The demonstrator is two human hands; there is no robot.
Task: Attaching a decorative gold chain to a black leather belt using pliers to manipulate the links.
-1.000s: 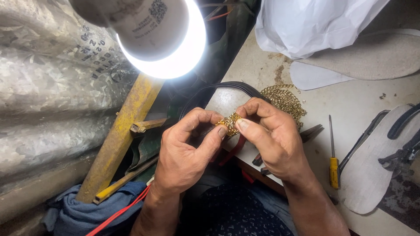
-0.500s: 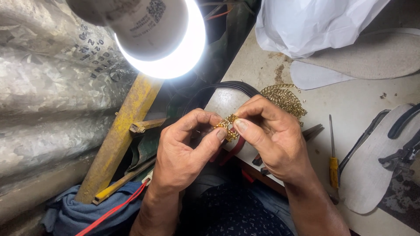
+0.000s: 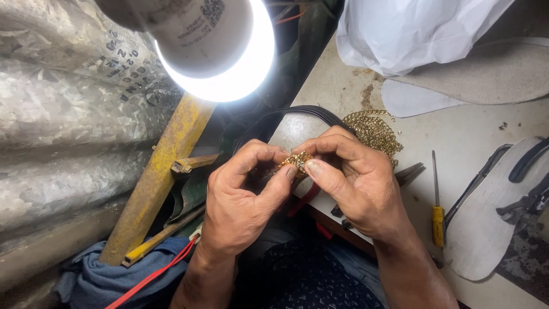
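A cramped workshop corner: a worn, pale desk [image 3: 474, 143] on the right, crinkled silver foil sheeting [image 3: 63, 114] on the left, and a bright bare bulb [image 3: 220, 51] hanging just above the hands. Both hands meet over the desk's near edge. The left hand [image 3: 240, 200] and right hand [image 3: 357, 183] each pinch a small gold chain ornament [image 3: 295, 161] between thumb and forefinger, fingers closed tightly on it. More gold chain [image 3: 372, 130] lies heaped just behind the right hand. By the look of it, the piece is being fitted or linked, fine work calling for a steady pinch. A yellow-handled screwdriver [image 3: 437, 212] and sandal soles [image 3: 486, 229] lie to the right; a white plastic bag [image 3: 412, 31] sits at the far edge. The bulb's base carries a small dark printed square label.
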